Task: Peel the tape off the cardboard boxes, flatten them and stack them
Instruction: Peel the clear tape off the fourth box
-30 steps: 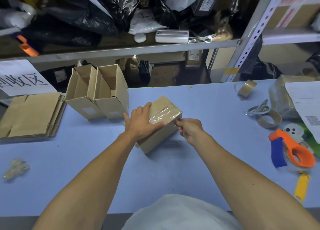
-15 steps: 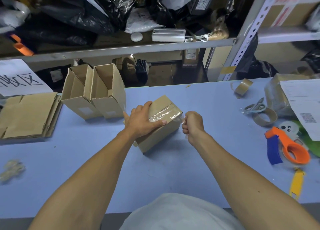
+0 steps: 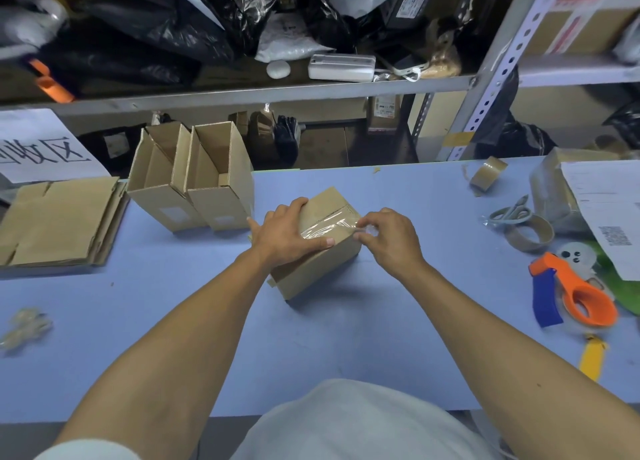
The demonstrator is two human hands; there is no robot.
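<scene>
Both forearms are bare from the wrists back toward the elbows, and the left hand [image 3: 289, 232] and right hand [image 3: 389, 238] wear no gloves, rings or watch. Behind the hands a plain white shirt [image 3: 353, 421] covers the torso, its white short sleeve [image 3: 86, 451] edging the left arm.

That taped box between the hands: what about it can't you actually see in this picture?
- Head view: the left hand covers the near part of the box top, hiding the clear tape there.
- Right hand: its fingers hide the tape's end, so how much is peeled is unclear.
- The box's far sides and bottom face away from the camera.
- The box's contents: flaps closed.
</scene>
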